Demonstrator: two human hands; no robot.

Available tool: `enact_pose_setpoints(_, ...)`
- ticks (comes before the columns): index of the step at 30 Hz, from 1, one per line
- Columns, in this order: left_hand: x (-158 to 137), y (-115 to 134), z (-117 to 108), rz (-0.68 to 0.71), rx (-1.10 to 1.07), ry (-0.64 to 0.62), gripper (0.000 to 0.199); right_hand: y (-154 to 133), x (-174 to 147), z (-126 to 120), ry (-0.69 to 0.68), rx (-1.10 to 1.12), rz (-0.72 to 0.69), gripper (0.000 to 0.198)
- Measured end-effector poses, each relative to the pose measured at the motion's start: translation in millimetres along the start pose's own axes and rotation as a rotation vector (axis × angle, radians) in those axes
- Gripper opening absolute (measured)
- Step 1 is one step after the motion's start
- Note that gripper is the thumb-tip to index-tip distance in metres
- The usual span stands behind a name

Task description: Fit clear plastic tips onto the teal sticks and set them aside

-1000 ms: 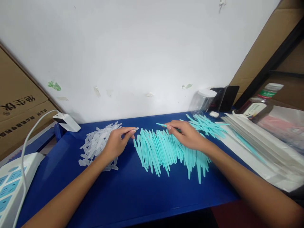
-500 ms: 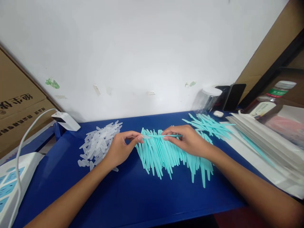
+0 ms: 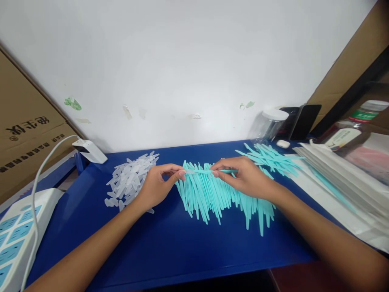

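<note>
My left hand (image 3: pixel 161 182) pinches a small translucent plastic sleeve (image 3: pixel 190 172) between thumb and fingers. My right hand (image 3: pixel 243 175) grips a slim teal plastic stick (image 3: pixel 204 172), held level. The stick's left end meets the sleeve; whether it sits inside cannot be made out. Beneath the hands lies a wide row of similar teal sticks (image 3: pixel 203 194), fanned toward me. To the left, partly behind my left hand, is a heap of loose translucent sleeves (image 3: pixel 129 178). Another pile of teal sticks (image 3: pixel 273 159) lies crisscrossed beyond my right hand.
The blue table (image 3: pixel 170 251) backs onto a white wall. A power strip (image 3: pixel 45 215) and white device (image 3: pixel 90 151) with a cable stand left. On the right are a lidded clear jar (image 3: pixel 272 123), a dark phone (image 3: pixel 305 121), a bottle (image 3: pixel 346 129) and stacked white packets (image 3: pixel 343 178).
The stick shows more of its flat face between my hands, as if turned slightly. Both hands keep their pinch; the whole view has shifted a little.
</note>
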State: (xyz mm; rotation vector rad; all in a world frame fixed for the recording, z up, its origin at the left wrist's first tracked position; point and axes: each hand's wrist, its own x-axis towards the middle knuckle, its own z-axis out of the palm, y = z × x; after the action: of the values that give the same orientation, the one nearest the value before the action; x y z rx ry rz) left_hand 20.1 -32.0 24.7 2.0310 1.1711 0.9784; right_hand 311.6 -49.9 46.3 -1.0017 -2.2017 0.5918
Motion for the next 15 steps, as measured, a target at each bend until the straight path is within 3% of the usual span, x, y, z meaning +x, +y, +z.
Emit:
enact_pose_setpoints(5,-7.6,8.6,7.8,0.027,-0.006,-0.013,0.022,-4.0,-2.9,10.6,-0.067,-0.004,0.025,0.021)
enact_pose_setpoints(10,-12.1,18.3,7.4,0.064,0.022,0.021,0.026,-10.5,-4.4,16.3,-0.007,-0.043,-0.007,0.023)
enact_pose_setpoints(15,-6.2,3.8,3.1,0.252,0.224,0.024,0.021,-1.9,0.2,3.4,0.023,-0.064,0.003,0.022)
